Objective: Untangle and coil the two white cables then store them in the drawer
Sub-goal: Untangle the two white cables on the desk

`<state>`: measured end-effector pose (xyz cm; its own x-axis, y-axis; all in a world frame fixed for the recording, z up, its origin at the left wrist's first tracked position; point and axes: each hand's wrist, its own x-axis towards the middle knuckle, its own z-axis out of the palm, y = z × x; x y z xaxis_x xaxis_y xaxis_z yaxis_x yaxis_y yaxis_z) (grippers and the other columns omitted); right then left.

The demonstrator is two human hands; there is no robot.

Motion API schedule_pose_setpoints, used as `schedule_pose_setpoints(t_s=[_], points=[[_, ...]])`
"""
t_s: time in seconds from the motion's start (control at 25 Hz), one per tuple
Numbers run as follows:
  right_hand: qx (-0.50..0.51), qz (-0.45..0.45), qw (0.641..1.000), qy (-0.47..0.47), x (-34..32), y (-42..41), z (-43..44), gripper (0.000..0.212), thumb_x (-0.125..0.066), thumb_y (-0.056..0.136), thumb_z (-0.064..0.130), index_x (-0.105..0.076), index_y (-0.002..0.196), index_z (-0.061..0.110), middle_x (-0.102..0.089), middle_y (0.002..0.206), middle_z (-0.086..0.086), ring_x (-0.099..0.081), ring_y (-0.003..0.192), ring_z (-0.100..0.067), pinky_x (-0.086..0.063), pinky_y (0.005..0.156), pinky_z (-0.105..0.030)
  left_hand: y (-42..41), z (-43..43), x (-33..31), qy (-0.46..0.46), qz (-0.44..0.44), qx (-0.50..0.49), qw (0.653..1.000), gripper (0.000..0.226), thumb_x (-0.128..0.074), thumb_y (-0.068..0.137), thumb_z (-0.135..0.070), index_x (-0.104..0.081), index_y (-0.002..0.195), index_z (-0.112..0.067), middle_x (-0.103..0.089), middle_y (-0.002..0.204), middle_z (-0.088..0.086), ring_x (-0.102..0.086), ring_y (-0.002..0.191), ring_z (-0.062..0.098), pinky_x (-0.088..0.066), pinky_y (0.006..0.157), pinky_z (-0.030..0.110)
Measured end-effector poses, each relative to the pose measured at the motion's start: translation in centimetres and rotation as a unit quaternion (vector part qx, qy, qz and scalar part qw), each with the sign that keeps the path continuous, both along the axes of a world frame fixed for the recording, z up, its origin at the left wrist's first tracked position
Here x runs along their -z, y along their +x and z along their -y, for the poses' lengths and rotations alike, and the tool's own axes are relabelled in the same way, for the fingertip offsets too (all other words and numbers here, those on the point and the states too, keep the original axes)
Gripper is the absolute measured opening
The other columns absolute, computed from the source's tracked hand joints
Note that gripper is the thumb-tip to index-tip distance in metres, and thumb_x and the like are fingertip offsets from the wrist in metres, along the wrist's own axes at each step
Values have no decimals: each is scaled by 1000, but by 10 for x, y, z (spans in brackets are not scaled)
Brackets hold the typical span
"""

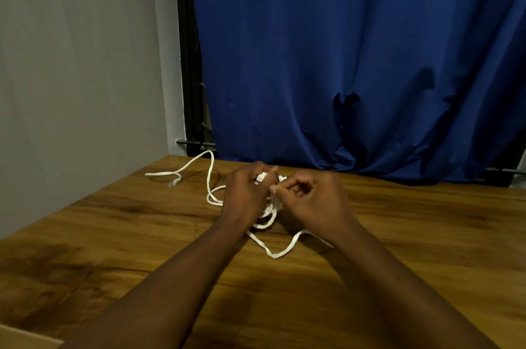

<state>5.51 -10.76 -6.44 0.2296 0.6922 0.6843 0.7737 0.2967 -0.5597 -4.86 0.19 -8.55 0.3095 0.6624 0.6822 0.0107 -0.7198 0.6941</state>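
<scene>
Fingers [252, 175] of the left hand [244, 193] are curled round a bunch of the white cables [270, 209], gripping it just above the wooden table [113, 235], and a bit of white shows between the thumb and the knuckles. Just beside it, the right hand [311, 200] has its fingers bent in toward the palm. Its thumb and forefinger tips come together on a strand of the same bunch and pinch it; whether the other tucked fingers touch the cable cannot be told. The two hands almost meet over the tangle, which lies on the table between and under them, toward the far edge. One loose strand [210, 175] leaves the tangle on the left, arches up near the back of the table and runs down to the left, ending in a small plug [174, 183] that lies flat on the wood, well apart from the hands. Another flat loop [274, 254] trails out toward the person and passes under the right wrist. Both bare forearms reach in from the bottom of the view. Behind the table hangs a blue curtain [341, 50], bunched where it meets the table's back edge, with a grey wall [79, 50] to the left and a black frame [187, 64] between them.
</scene>
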Motion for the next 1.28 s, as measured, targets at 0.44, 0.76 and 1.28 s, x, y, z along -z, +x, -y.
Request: schedule_pose_setpoints(t_s=[0.44,0.76,1.28], points=[[-83,-366,921,-101,-15,8,1,9,-64,90,5,-73,93,5,-72,73,-5,-67,64,-8,-59,67,-20,-4,5,0,184,-6,26,983,28,-63,86,-31,-64,114,-29,-57,89,-26,-57,79,-7,-41,69,4],[-76,-284,948,-125,-14,12,6,12,-62,90,2,-70,89,11,-73,79,-6,-70,63,-7,-56,61,-16,-10,3,-2,269,-94,35,958,45,-57,80,-43,-48,123,-32,-68,107,3,-57,88,2,-44,79,10],[-15,-112,980,-164,-13,13,8,17,-61,92,10,-73,91,22,-73,75,6,-67,62,1,-51,61,-19,-14,6,-8,325,-182,39,927,44,-52,84,-45,-46,126,-34,-70,105,3,-62,88,14,-48,74,25]])
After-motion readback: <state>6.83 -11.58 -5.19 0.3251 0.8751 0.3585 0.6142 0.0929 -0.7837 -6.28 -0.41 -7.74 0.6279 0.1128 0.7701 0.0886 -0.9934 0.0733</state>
